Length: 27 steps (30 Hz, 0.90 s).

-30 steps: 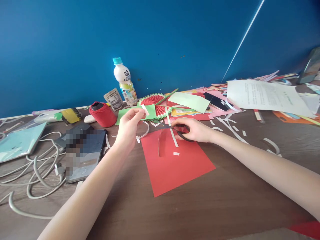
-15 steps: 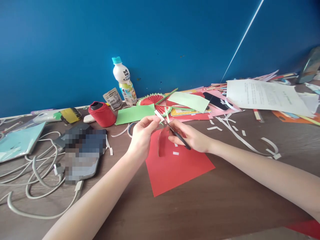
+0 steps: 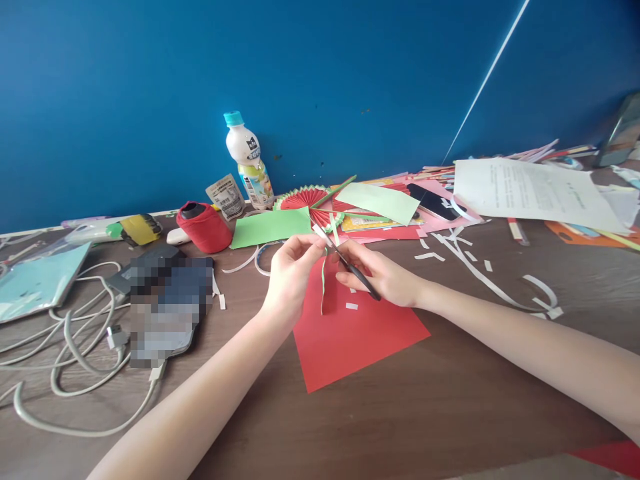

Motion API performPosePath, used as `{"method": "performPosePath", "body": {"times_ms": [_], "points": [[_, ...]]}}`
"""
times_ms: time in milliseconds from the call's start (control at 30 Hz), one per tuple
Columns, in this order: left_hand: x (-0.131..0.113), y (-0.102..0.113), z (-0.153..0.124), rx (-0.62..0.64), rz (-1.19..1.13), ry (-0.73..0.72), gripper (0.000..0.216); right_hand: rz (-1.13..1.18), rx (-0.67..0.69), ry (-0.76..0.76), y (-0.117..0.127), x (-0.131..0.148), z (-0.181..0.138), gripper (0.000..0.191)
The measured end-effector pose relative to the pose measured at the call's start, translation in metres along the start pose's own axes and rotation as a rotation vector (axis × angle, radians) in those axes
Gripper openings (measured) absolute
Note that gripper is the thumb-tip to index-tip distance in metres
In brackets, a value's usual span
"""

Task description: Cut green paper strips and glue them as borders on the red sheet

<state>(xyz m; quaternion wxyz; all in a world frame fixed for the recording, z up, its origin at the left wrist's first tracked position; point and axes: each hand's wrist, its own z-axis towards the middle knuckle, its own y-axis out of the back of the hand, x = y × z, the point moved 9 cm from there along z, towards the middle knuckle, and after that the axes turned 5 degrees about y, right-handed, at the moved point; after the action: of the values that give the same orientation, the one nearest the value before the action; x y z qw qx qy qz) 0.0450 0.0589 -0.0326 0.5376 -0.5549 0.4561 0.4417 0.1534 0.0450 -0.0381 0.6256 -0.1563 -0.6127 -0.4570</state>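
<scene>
My right hand (image 3: 383,273) is closed around a pair of scissors (image 3: 366,281) with dark handles, its blades pointing away and to the left. Between the thumb and fingers of my left hand (image 3: 293,270) is a narrow paper strip (image 3: 323,287), greenish along its edge, that dangles below the fingertips. A small white end shows by the blades; whether they touch it I cannot tell. Underneath both hands lies a red sheet of paper (image 3: 350,347) with small white scraps (image 3: 351,306) on it.
Behind the hands are a green sheet (image 3: 270,228), a red-and-green folded paper fan (image 3: 303,199) and a pale green sheet (image 3: 377,202). A bottle (image 3: 250,163) and a red-wrapped roll (image 3: 207,230) stand back left. Cables (image 3: 65,373) and a phone (image 3: 173,313) lie left, white paper strips (image 3: 480,283) right.
My left hand has shifted slightly right, toward the scissors. The dangling strip has turned from its broad reddish-brown face to a thin greenish edge. My right hand has barely moved.
</scene>
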Motion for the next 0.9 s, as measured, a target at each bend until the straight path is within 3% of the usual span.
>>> {"method": "performPosePath", "body": {"times_ms": [900], "points": [[0.0015,0.0075,0.0022,-0.066,0.071,-0.002,0.016,0.027,-0.055,-0.025,0.0043,-0.0051,0.0012,0.025]]}}
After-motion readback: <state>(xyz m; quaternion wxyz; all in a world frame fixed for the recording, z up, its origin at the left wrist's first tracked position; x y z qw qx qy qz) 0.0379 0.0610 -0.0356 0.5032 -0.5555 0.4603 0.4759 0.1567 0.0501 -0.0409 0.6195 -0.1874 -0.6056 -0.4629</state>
